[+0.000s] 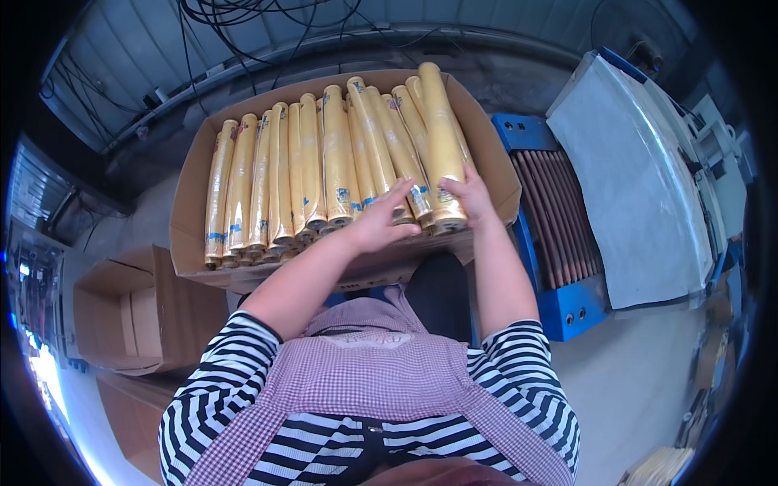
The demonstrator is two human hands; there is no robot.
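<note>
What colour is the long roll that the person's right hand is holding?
The roll is golden yellow; the head view, the only one, shows it best.

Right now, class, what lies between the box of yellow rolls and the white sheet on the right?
In the head view, a blue frame with dark brown rods lies between the box and the sheet.

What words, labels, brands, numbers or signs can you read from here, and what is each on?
Yellow rolls: blue marks near the lower ends, too small and blurred to read.
Roll in the right hand: dark print, too blurred to read.
Large cardboard box: dark marks on the near side, unclear.
Nothing quotable.
</note>
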